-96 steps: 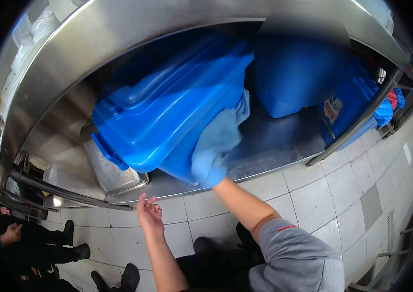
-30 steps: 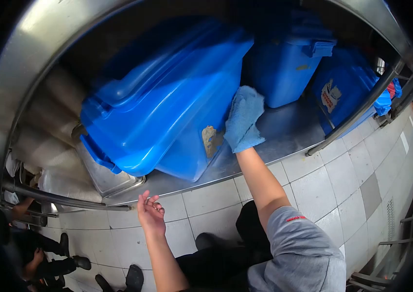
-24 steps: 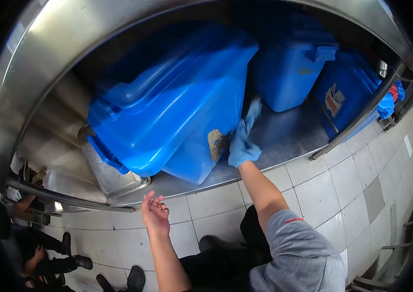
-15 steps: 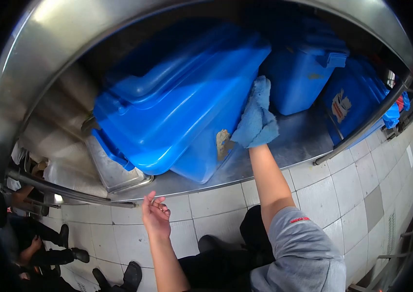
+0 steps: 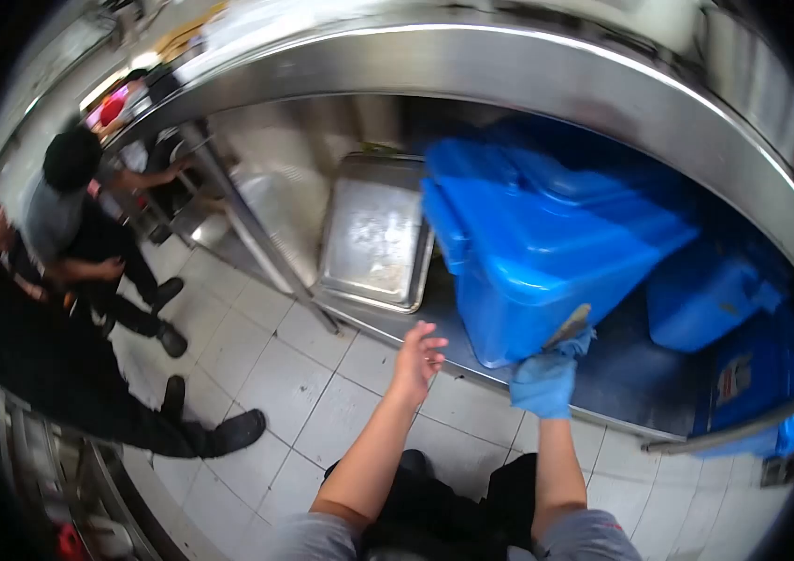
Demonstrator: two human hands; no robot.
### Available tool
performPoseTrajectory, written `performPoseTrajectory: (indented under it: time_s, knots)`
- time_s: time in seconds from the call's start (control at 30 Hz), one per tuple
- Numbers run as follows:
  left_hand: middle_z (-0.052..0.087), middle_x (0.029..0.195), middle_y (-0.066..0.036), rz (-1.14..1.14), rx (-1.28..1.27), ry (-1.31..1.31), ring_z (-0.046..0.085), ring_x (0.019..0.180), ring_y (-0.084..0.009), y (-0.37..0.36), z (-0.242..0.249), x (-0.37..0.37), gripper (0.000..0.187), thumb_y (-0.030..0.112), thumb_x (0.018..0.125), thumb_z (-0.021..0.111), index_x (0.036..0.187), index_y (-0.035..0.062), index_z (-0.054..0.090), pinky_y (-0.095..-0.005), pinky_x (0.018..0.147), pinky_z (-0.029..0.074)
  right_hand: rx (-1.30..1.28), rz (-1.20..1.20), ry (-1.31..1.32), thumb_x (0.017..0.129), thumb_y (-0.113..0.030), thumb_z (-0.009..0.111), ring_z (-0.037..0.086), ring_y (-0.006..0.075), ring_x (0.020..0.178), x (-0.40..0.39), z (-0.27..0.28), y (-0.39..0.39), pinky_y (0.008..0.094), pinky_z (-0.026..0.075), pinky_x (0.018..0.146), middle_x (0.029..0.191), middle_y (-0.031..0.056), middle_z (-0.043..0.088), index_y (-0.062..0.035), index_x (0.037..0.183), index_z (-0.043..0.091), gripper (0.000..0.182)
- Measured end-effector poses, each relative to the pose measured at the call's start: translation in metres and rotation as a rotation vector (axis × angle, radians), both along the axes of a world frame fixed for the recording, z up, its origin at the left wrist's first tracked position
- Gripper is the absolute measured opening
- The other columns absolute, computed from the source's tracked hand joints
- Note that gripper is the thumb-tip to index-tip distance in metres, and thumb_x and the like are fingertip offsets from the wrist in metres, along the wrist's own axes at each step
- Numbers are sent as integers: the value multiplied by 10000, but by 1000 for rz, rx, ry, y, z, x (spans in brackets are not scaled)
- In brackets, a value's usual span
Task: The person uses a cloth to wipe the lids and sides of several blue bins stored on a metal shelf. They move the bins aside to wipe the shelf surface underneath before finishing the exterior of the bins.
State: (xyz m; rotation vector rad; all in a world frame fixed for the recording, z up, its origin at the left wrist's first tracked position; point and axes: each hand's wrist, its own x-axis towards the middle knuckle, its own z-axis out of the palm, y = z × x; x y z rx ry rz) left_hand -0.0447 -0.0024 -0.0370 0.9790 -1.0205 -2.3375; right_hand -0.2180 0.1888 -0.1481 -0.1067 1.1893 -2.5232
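Note:
A light blue cloth point(image 5: 546, 381) is draped over my right hand point(image 5: 554, 417), hiding its fingers and leaving the wrist bare. The cloth lies right at the lower front of a big blue lidded bin point(image 5: 528, 252), beside a torn, pale patch point(image 5: 572, 323) on its side. My left hand point(image 5: 418, 360) holds nothing, its fingers loosely curled and apart. It hovers in front of the shelf edge, just below a flat metal tray point(image 5: 373, 238) that rests left of the bin.
More blue bins point(image 5: 710, 299) stand to the right on the metal shelf point(image 5: 616, 374). A steel counter edge point(image 5: 472, 61) runs overhead, and a metal post point(image 5: 252, 224) rises at left. Two people in dark trousers point(image 5: 126, 299) are on the tiled floor point(image 5: 299, 393) to the left.
The view has swung left, showing more of the tray and the people. My right hand has drawn back with the cloth from between the bins to the big bin's front.

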Motion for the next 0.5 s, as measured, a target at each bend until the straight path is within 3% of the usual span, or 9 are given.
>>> performPoseTrajectory:
  time_s: [0.1, 0.17, 0.2, 0.27, 0.3, 0.37, 0.47, 0.5]
  knots:
    - [583, 844, -34, -4, -66, 22, 499, 639, -103, 7, 14, 3, 422, 456, 832, 526, 1108, 141, 477, -243, 584, 387, -143, -43, -30, 863, -425, 417, 547, 231, 890, -35, 41, 55, 386, 437, 789, 928, 43, 603, -98, 965, 563, 372]
    - [576, 862, -32, 2, -145, 26, 502, 646, -103, 19, 27, 6, 418, 444, 837, 520, 1122, 145, 457, -247, 594, 391, -280, -43, -10, 862, -472, 438, 523, 231, 931, -59, 100, 80, 393, 428, 822, 973, 47, 588, -117, 932, 569, 385]
    - [572, 874, -32, 12, -192, 36, 503, 648, -103, 23, 36, 5, 417, 436, 840, 517, 1132, 147, 445, -248, 600, 394, -398, 15, 200, 865, -428, 462, 514, 214, 918, -98, 107, 92, 370, 418, 832, 941, 44, 576, -128, 919, 565, 321]
    - [557, 928, -32, 44, -296, 60, 503, 679, -100, 33, 61, 2, 435, 401, 848, 509, 1176, 135, 406, -246, 616, 395, 108, 65, 851, 852, -302, 453, 515, 234, 944, -134, 161, 99, 367, 400, 877, 989, 73, 564, -97, 984, 548, 261]
    - [514, 1035, -60, 102, -387, 80, 508, 778, -119, 38, 72, -1, 496, 369, 839, 540, 1214, 92, 370, -253, 677, 416, 276, 4, 1158, 846, -239, 448, 516, 244, 957, -152, 188, 102, 366, 390, 900, 1012, 88, 557, -82, 1017, 540, 250]
    - [441, 1180, -126, 347, -789, 151, 485, 984, -213, 48, 81, -15, 584, 351, 806, 595, 1247, 51, 357, -325, 832, 403, 773, -438, 892, 804, -241, 477, 550, 246, 918, -152, 232, 99, 353, 423, 836, 988, 106, 577, -66, 981, 562, 263]
    - [359, 1278, -184, 476, -1524, -17, 375, 1159, -317, 63, 141, -6, 636, 341, 774, 634, 1261, 33, 366, -411, 975, 295, 1173, -506, 1073, 790, -219, 488, 546, 250, 934, -156, 265, 78, 349, 421, 847, 1004, 119, 573, -57, 986, 562, 264]
    - [340, 1305, -211, 414, -1577, 35, 287, 1231, -370, 69, 153, -9, 620, 350, 762, 634, 1260, 57, 408, -454, 1019, 209, 1259, -496, 1136, 785, -211, 492, 545, 251, 940, -156, 271, 73, 347, 421, 851, 1009, 123, 572, -54, 987, 562, 265]
